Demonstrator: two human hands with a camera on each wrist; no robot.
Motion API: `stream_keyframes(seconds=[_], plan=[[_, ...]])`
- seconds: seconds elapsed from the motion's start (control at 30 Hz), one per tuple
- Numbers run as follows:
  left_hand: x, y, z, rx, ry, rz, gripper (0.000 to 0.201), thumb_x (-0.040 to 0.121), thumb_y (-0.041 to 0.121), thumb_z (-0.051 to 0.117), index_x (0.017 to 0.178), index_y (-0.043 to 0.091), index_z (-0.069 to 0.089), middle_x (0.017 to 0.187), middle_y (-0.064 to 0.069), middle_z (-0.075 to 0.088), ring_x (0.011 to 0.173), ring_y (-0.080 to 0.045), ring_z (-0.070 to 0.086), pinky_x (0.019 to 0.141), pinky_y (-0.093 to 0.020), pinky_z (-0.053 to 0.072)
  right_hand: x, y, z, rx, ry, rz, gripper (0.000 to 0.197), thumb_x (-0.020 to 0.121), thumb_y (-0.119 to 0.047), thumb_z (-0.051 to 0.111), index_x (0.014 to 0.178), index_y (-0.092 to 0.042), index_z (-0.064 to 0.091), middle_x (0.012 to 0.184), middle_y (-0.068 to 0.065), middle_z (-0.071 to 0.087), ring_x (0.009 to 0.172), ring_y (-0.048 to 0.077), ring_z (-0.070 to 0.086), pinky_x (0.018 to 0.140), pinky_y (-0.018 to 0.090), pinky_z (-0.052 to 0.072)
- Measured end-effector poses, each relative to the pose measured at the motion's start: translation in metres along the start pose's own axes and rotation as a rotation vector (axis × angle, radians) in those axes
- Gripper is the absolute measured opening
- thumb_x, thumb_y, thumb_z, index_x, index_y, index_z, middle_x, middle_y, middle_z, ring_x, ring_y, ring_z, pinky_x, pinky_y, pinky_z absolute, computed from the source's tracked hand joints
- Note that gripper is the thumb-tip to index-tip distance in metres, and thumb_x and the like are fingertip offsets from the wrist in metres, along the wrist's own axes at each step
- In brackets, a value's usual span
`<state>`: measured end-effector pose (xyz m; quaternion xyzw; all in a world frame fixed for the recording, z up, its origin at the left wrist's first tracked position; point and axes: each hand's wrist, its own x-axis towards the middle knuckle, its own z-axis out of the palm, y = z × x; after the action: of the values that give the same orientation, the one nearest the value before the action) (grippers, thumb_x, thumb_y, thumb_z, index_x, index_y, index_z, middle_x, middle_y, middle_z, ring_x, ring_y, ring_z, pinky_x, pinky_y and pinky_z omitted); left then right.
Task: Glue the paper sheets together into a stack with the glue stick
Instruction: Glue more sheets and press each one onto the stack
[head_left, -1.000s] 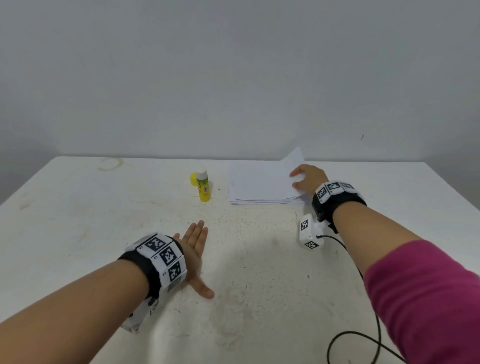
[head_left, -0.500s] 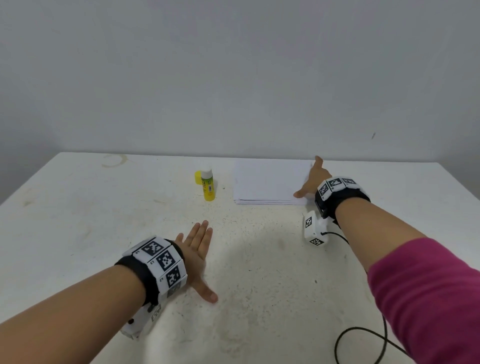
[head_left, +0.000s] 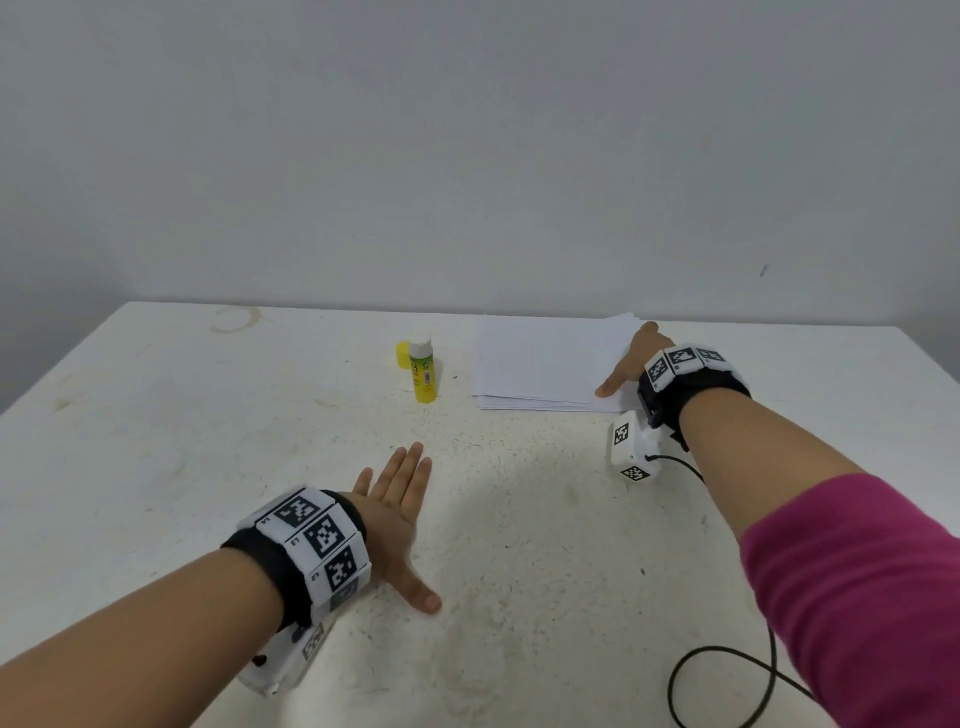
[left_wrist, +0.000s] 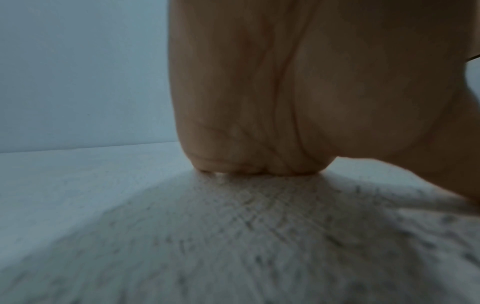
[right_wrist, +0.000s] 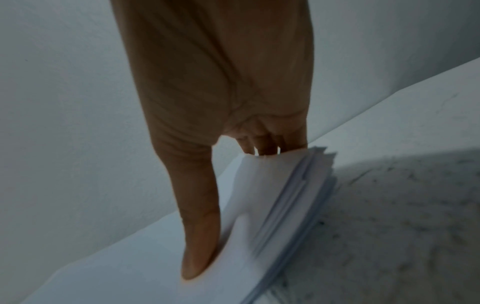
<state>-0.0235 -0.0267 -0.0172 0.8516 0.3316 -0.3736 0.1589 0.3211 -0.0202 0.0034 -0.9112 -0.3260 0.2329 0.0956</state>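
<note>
White paper sheets (head_left: 540, 364) are lying in a loose pile toward the far side of the desk (head_left: 156, 415), at about one o'clock from the person. The right hand (head_left: 631, 358) is working at the pile's right edge: the thumb is pressing flat on the top sheet near the front corner, while the fingers (right_wrist: 265, 144) are curling under the edge and lifting several sheets, which are bowing and fanning apart in the right wrist view. So this hand is pinching paper, though more than a single sheet seems to be caught.

The step in hand is probably separating one sheet to start a new stack. To do it well, the thumb should be sliding the top sheet slightly off the rest so that only its edge is coming up; the fanned edges suggest the grip is too deep. Lifting slowly from the corner would be keeping the sheet from creasing.

The glue stick (head_left: 425, 371), yellow-bodied, is standing upright at about eleven o'clock, left of the pile and apart from it, with its yellow cap (head_left: 402, 354) just beside it, apparently off.

The left hand (head_left: 397, 514) is resting palm down on the desk, fingers straight and close together, thumb spread, holding nothing. It is free to be steadying the pile.
</note>
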Motion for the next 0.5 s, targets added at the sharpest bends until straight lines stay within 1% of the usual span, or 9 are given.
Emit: stream_keyframes(seconds=[0.1,0.23,0.37,0.43,0.5], plan=[[0.0,0.0,-0.001,-0.007,-0.003,0.007,0.152,0.029,0.088,0.045,0.122,0.012,-0.048,0.127,-0.003,-0.056,0.121,-0.017,-0.047,0.111,-0.045,-0.02,-0.002,-0.002,0.0,0.074,0.031,-0.001,0.114,0.061,-0.016,0.09,0.143,0.004,0.014,0.141,0.022,0.042,0.131,0.038,0.042,0.098,0.044,0.041],[-0.001,0.0,-0.001,-0.015,0.0,0.008,0.151,0.033,0.087,0.049,0.122,0.012,-0.048,0.126,-0.003,-0.057,0.121,-0.017,-0.048,0.11,-0.045,-0.021,-0.006,-0.006,0.002,0.096,0.057,-0.029,0.123,0.058,-0.011,0.091,0.146,0.0,0.006,0.135,0.024,0.048,0.125,0.04,0.047,0.095,0.045,0.043],[-0.002,0.0,0.0,-0.023,0.008,0.013,0.15,0.036,0.086,0.05,0.122,0.012,-0.048,0.127,-0.003,-0.056,0.122,-0.017,-0.047,0.111,-0.044,-0.02,-0.007,-0.004,0.004,0.11,0.053,-0.089,0.127,0.058,-0.011,0.09,0.149,-0.009,0.001,0.132,0.022,0.05,0.12,0.04,0.051,0.092,0.047,0.045],[-0.002,0.0,0.0,-0.026,0.016,0.02,0.149,0.035,0.086,0.049,0.122,0.012,-0.048,0.127,-0.002,-0.056,0.123,-0.017,-0.046,0.111,-0.044,-0.02,-0.007,0.001,0.004,0.155,0.03,-0.09,0.128,0.061,-0.012,0.089,0.15,-0.012,-0.003,0.136,0.021,0.047,0.123,0.04,0.048,0.096,0.046,0.042],[-0.002,0.0,0.0,-0.027,0.019,0.023,0.149,0.033,0.086,0.047,0.122,0.012,-0.048,0.126,-0.002,-0.055,0.122,-0.017,-0.046,0.111,-0.044,-0.02,-0.006,0.007,0.004,0.249,0.026,-0.119,0.123,0.064,-0.014,0.088,0.15,-0.014,-0.001,0.139,0.02,0.044,0.126,0.038,0.045,0.098,0.042,0.04]])
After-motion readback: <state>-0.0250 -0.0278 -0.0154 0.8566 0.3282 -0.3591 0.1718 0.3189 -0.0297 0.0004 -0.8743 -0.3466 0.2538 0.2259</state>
